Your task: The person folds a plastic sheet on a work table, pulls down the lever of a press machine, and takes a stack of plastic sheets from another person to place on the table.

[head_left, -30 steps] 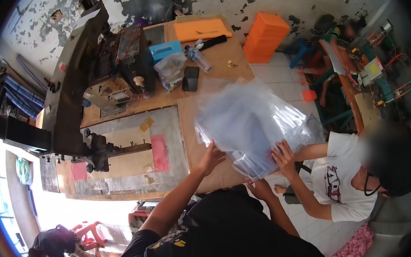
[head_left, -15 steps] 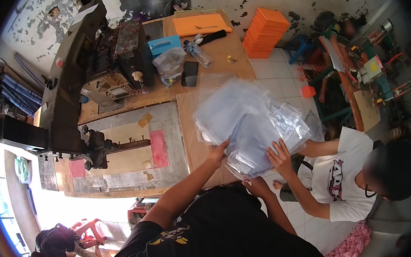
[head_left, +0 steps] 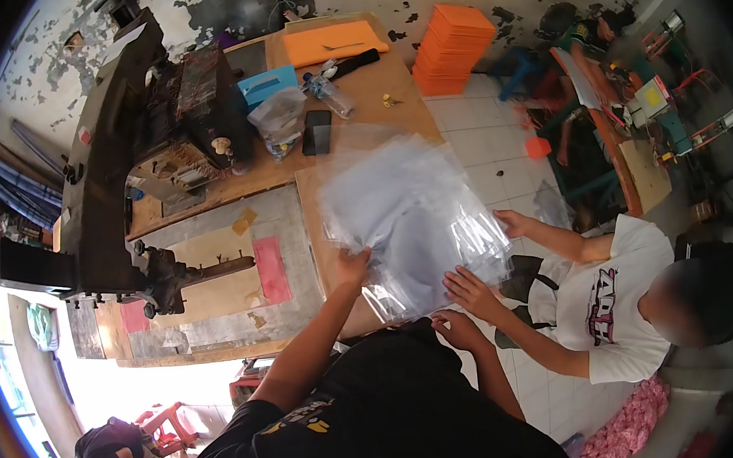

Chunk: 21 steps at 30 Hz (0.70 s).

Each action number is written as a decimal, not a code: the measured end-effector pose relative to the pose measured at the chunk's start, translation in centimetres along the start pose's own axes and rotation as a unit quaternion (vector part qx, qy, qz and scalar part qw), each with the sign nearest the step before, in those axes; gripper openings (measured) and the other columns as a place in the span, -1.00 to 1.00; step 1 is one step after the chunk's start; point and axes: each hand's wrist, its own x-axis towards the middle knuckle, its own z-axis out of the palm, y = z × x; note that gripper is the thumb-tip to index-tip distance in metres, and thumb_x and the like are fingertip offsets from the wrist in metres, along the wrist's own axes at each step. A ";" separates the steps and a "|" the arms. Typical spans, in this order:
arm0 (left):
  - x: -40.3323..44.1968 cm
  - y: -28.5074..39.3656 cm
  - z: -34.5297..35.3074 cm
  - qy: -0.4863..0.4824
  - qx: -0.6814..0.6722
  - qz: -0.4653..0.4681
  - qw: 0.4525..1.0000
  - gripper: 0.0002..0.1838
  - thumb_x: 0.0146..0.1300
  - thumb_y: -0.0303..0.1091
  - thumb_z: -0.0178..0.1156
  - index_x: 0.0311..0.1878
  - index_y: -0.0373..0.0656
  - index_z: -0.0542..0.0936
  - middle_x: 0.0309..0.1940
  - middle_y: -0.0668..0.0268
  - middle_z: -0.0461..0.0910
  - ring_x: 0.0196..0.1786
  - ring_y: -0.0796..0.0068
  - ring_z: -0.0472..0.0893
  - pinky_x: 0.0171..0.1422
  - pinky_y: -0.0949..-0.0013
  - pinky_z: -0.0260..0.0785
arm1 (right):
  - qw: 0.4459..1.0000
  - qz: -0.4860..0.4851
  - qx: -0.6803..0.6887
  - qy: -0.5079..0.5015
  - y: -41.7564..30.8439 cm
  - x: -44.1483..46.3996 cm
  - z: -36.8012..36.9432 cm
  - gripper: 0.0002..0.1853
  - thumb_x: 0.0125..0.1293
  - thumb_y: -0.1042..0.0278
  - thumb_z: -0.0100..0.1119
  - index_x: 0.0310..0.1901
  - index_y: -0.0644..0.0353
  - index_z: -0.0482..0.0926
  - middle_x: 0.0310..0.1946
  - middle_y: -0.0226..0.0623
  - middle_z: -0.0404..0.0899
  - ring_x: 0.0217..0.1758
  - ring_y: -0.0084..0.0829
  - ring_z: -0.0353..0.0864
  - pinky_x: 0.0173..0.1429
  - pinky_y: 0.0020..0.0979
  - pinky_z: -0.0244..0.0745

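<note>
A loose stack of clear plastic sheets [head_left: 417,216] lies over the table's right edge, its layers fanned out and creased in the middle. My left hand [head_left: 354,267] is closed on the stack's left side, thumb on top. Close below the lower right corner is my right hand [head_left: 461,331], beside my black shirt, its fingers loosely apart with nothing visible in them. A co-worker in a white shirt has one hand [head_left: 472,294] flat on the sheets and the other hand [head_left: 512,223] at their right edge.
A heavy press machine [head_left: 172,274] stands left, over a board with pink strips. Toward the back of the table are a phone [head_left: 317,132], a water bottle [head_left: 330,96], a plastic bag [head_left: 278,115] and an orange sheet [head_left: 335,42]. Orange stacked pieces [head_left: 453,48] stand on the floor.
The view has shifted slightly. The co-worker's far hand now shows at the sheets' right edge, and the stack lies flatter and more spread. My left hand keeps its hold.
</note>
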 end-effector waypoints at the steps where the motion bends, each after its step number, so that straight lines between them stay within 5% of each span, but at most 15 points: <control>1: 0.3 -0.1 -0.4 -0.003 0.001 0.000 1.000 -0.24 0.13 -0.10 0.54 0.24 -0.50 0.53 -0.07 -0.02 0.72 -0.06 0.15 0.71 0.03 0.17 0.56 | 1.000 -0.006 0.011 0.009 0.2 -0.2 -0.1 -0.67 0.43 0.20 0.28 0.06 0.26 0.70 -0.08 -0.03 0.77 0.03 -0.07 0.76 0.18 -0.17 0.62; 3: -1.3 4.1 -3.0 -0.078 -0.017 -0.011 0.997 -0.28 0.12 -0.12 0.54 0.19 -0.50 0.56 -0.12 0.02 0.73 -0.11 0.21 0.71 -0.01 0.18 0.55 | 1.000 -0.003 0.009 0.011 -0.4 -0.4 -0.6 -0.67 0.43 0.19 0.28 0.06 0.26 0.71 -0.08 -0.04 0.77 0.04 -0.07 0.76 0.18 -0.17 0.61; 4: 1.2 0.6 -2.0 -0.044 -0.056 0.057 0.996 -0.35 0.15 -0.17 0.53 0.14 -0.49 0.58 -0.20 0.09 0.74 -0.18 0.28 0.71 -0.08 0.24 0.54 | 1.000 -0.003 0.008 0.011 -0.7 -0.6 -0.8 -0.67 0.43 0.19 0.28 0.05 0.27 0.71 -0.08 -0.05 0.77 0.04 -0.07 0.76 0.19 -0.16 0.61; 11: 0.0 6.5 -7.9 -0.042 0.004 0.035 0.999 -0.47 0.22 -0.33 0.48 0.14 -0.47 0.56 -0.35 0.19 0.73 -0.33 0.47 0.68 -0.25 0.34 0.51 | 0.999 0.027 0.040 -0.016 -4.5 -0.9 -3.8 -0.71 0.45 0.21 0.28 -0.01 0.28 0.72 -0.11 -0.08 0.78 0.01 -0.12 0.76 0.14 -0.20 0.60; 18: 2.4 4.1 -12.9 -0.110 -0.058 0.015 0.992 -0.27 0.27 -0.30 0.47 0.32 -0.59 0.37 -0.26 0.10 0.75 -0.27 0.41 0.72 -0.19 0.38 0.56 | 0.987 0.047 0.142 0.063 -7.7 2.3 -9.5 -0.71 0.50 0.21 0.24 -0.09 0.33 0.69 -0.26 -0.11 0.76 -0.12 -0.30 0.76 0.03 -0.29 0.59; 21: 2.2 3.6 -13.5 -0.108 -0.040 0.021 0.993 -0.20 0.28 -0.23 0.48 0.38 -0.55 0.32 -0.10 0.01 0.72 -0.11 0.32 0.73 -0.04 0.30 0.59 | 0.968 -0.036 0.157 0.195 -7.7 6.2 -10.7 -0.70 0.52 0.21 0.22 0.01 0.31 0.66 -0.13 -0.08 0.75 0.02 -0.22 0.74 0.14 -0.20 0.56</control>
